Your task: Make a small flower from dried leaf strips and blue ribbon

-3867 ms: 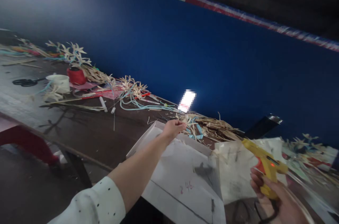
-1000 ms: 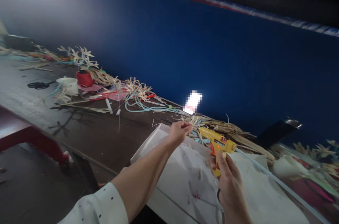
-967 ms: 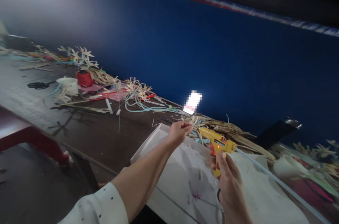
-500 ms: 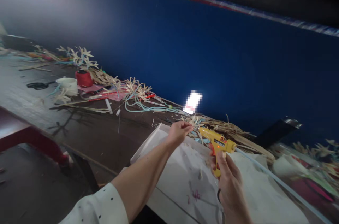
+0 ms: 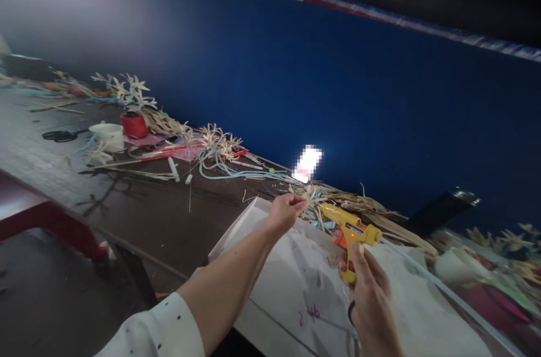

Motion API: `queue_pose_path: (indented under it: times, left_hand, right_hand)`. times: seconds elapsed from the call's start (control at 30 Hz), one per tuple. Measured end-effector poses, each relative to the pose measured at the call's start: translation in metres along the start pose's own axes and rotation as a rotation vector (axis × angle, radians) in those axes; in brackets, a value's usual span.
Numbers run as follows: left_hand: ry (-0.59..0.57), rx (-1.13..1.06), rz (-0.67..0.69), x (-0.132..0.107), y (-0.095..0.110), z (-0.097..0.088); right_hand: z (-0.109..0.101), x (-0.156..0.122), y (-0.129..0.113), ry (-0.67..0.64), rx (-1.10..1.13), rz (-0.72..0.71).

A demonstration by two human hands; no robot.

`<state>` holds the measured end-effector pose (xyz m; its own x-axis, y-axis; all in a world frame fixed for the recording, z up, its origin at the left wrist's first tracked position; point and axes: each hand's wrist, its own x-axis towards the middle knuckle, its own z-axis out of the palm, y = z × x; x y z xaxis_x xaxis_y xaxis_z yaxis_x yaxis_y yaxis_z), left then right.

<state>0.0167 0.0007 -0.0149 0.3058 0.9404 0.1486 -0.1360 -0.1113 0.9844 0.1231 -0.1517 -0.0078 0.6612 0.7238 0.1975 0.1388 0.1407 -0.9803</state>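
In my right hand [image 5: 372, 295] is a yellow hot glue gun [image 5: 350, 227], gripped by its handle, with an orange light lit on its side. Its nozzle points left toward the fingertips of my left hand [image 5: 288, 210]. Those fingers are closed in a pinch; what lies between them is too small to make out. Just past the fingertips show pale straw-like petals [image 5: 311, 193], and I cannot tell whether they are held or lie on the pile behind. A white cardboard box lid [image 5: 279, 267] with handwritten red marks lies under both hands.
Dried strips [image 5: 363, 205] line the wall's foot. Left on the dark table [image 5: 211, 193] are straw flowers with blue stems [image 5: 217, 140], a red thread spool [image 5: 134, 125], a white cup [image 5: 109, 136] and black scissors [image 5: 63, 135]. A bright phone-like screen [image 5: 307, 163] leans on the blue wall.
My right hand has drawn the glue gun slightly to the right, so its nozzle is a little farther from my left fingertips. My left hand stays almost still.
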Motion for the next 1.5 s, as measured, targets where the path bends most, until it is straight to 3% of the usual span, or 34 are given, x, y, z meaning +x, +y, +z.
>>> queue_pose_path:
  times: [0.17,0.27,0.43,0.63,0.97,1.27,1.5]
  left_hand:
    - [0.009,-0.011,-0.030,-0.002,0.004,0.000]
    - [0.019,-0.009,-0.052,-0.003,0.006,0.001]
    - [0.023,-0.003,-0.076,-0.003,0.009,0.001]
    - [0.013,0.034,-0.055,-0.003,0.007,0.000]
    - [-0.020,0.067,-0.030,-0.003,0.002,-0.002]
    - [-0.023,0.049,-0.056,-0.004,0.001,0.000]
    - [-0.052,0.069,-0.060,-0.006,0.003,0.000]
  right_hand:
    - [-0.004,0.000,-0.002,0.018,0.107,0.082]
    - [-0.014,0.000,-0.005,0.098,0.157,0.113]
    - [-0.058,0.009,-0.004,0.312,0.301,0.158]
    - [-0.112,0.031,0.009,0.280,0.603,0.438]
    - [-0.133,0.066,0.028,0.391,0.498,0.391]
    - [-0.160,0.024,0.036,0.538,0.392,0.403]
    - [-0.179,0.020,0.029,0.443,0.381,0.498]
